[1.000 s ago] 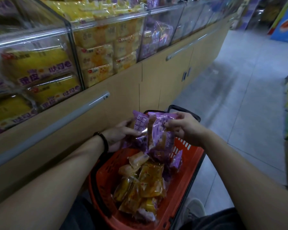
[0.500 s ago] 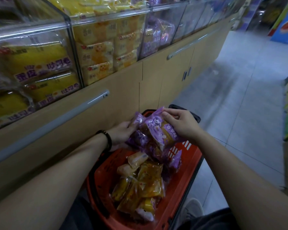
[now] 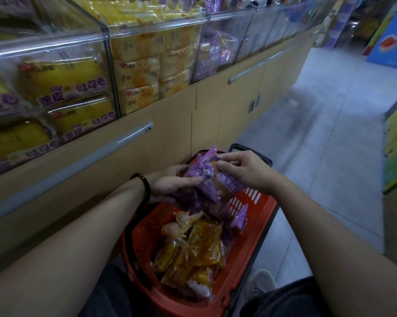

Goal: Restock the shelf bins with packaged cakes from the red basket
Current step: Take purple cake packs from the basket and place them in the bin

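Note:
The red basket (image 3: 250,245) stands on the floor in front of me, holding yellow packaged cakes (image 3: 193,250) in the middle and purple ones at its far end. My left hand (image 3: 170,183) grips a bundle of purple packaged cakes (image 3: 204,177) above the basket's far end. My right hand (image 3: 245,170) pinches the top of the same bundle from the right. Clear shelf bins run along the upper left: a purple-cake bin (image 3: 215,53) sits to the right of a yellow-cake bin (image 3: 151,65).
A wooden cabinet (image 3: 170,138) with grey handle bars stands under the bins. Larger yellow bread packs (image 3: 62,88) fill the nearest bin on the left. Tiled aisle floor (image 3: 330,133) stretches to the right, with another display (image 3: 396,145) at the right edge. A shoe (image 3: 261,282) is beside the basket.
The purple bundle has sunk lower toward the basket and tilted flatter. Both hands have stayed on it and shifted their hold.

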